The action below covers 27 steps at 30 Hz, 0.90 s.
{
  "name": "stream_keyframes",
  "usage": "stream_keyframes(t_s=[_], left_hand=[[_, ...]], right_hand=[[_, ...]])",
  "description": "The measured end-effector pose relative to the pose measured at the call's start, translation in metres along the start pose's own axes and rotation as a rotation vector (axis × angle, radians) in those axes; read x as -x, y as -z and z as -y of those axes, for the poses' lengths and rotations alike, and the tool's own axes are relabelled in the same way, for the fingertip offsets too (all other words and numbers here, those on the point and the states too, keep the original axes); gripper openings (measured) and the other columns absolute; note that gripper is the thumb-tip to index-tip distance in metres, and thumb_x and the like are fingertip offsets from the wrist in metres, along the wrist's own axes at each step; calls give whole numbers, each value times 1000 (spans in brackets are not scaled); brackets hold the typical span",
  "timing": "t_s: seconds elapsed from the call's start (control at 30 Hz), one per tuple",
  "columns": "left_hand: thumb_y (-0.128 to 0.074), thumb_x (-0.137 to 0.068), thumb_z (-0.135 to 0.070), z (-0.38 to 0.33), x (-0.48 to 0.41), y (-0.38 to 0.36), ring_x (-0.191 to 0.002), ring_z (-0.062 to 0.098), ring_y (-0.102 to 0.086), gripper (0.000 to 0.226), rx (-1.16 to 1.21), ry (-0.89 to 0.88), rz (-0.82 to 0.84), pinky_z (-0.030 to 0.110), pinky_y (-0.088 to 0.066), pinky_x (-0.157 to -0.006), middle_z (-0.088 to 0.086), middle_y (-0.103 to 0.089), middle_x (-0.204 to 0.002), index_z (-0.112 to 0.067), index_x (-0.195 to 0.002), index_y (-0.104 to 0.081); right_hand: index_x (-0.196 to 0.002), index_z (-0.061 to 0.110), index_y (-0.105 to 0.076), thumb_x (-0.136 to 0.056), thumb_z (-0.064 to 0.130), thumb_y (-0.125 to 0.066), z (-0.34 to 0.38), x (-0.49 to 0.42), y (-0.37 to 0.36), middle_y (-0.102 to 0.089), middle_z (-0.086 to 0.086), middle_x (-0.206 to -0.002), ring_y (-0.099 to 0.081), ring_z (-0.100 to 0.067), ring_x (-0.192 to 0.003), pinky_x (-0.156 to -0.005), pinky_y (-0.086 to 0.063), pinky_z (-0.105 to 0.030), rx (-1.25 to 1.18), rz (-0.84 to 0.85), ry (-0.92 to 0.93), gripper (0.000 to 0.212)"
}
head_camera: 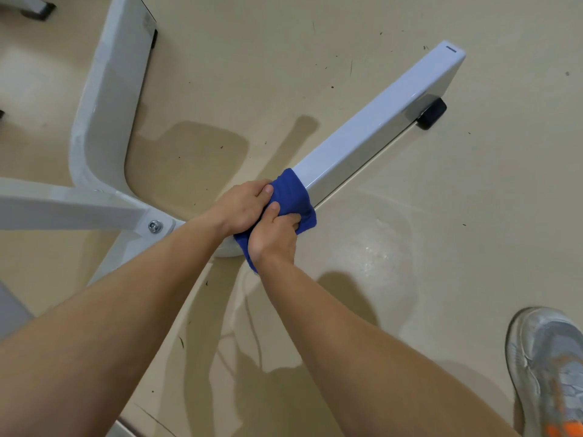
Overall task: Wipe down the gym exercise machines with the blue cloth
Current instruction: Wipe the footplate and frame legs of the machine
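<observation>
A blue cloth (291,197) is wrapped over a white square leg (378,127) of an exercise machine that runs along the floor toward the upper right. My left hand (243,205) grips the cloth from the left side of the leg, thumb on top. My right hand (274,238) grips the cloth from the near side, fingers curled into the fabric. Both hands are together at the leg's inner end, close to where it joins the frame.
A second white leg (107,99) curves off to the upper left, and a white bar (63,209) with a bolt (154,226) crosses at left. A black rubber foot (432,113) sits under the far end. My grey shoe (549,370) stands on the beige floor at lower right.
</observation>
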<state>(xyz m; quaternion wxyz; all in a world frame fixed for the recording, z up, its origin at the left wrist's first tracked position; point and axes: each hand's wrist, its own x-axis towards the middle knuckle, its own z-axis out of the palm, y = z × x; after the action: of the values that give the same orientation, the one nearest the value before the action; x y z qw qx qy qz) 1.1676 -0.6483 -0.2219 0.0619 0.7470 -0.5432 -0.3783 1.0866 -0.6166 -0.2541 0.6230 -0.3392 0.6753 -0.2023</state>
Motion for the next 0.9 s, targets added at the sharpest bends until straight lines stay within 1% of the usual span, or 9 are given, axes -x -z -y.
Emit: stream_keyframes(t_s=[0.17,0.3,0.4,0.47,0.53,0.6,0.73,0.83,0.9], left_hand=[[-32,-104,-37,-25,-27,-3,-97,29,-63,41,66,-32,-1,47,-47,-95,7,-70,-98,-9,-104,-63],[-34,-106,-38,-55,-54,-6,-96,17,-60,39,142,-37,32,31,-42,-89,1,-68,-103,-14,-101,-65],[-34,-106,-41,-52,-58,-7,-91,9,-61,39,261,-29,129,28,-44,-92,-8,-68,-97,-19,-98,-65],[-35,-105,-45,-41,-50,-6,-90,8,-61,37,246,-40,150,27,-45,-90,-12,-68,-95,-31,-92,-66],[-37,-103,-48,-27,-39,-4,-94,11,-61,38,239,-31,129,33,-45,-96,-15,-68,-94,-43,-81,-67],[-38,-100,-50,-11,-28,-2,-102,14,-63,33,232,-25,126,39,-43,-103,-12,-70,-102,-46,-86,-67],[-36,-89,-61,12,-10,3,-111,17,-61,32,183,24,143,45,-40,-107,-11,-69,-112,-49,-100,-63],[-35,-84,-66,12,-10,2,-110,18,-61,40,170,37,128,47,-42,-105,-11,-69,-110,-46,-106,-62],[-34,-85,-64,8,-12,0,-107,19,-62,36,163,22,105,49,-44,-102,-10,-69,-106,-49,-104,-60]], right_hand=[[-147,-8,-15,-104,45,-27,18,-34,20,-29,-20,-155,-41,-35,-136,-110,-37,-47,38,-147,111,70],[-143,-8,-19,-102,50,-31,35,-68,47,-31,-21,-152,-43,-38,-134,-108,-39,-49,67,-196,149,73],[-144,-3,-17,-99,57,-32,32,-70,60,-33,-18,-150,-45,-37,-131,-106,-40,-50,94,-145,191,77],[-151,-5,-3,-102,53,-29,28,-62,60,-19,-20,-159,-31,-35,-143,-114,-32,-48,155,-97,217,80],[-151,-9,10,-105,46,-26,25,-48,56,0,-22,-163,-12,-30,-151,-121,-20,-42,219,-63,228,80],[-148,-13,13,-106,41,-26,19,-28,49,7,-25,-162,-2,-29,-152,-123,-13,-39,253,-25,243,79],[-146,-16,16,-107,37,-22,4,0,34,9,-28,-161,-1,-32,-152,-123,-13,-39,337,77,243,76],[-149,-11,15,-106,44,-20,9,-2,30,6,-22,-163,-6,-28,-152,-122,-18,-40,283,61,164,78],[-150,-9,15,-105,48,-21,15,-7,31,2,-19,-164,-10,-27,-152,-121,-21,-41,223,44,128,81]])
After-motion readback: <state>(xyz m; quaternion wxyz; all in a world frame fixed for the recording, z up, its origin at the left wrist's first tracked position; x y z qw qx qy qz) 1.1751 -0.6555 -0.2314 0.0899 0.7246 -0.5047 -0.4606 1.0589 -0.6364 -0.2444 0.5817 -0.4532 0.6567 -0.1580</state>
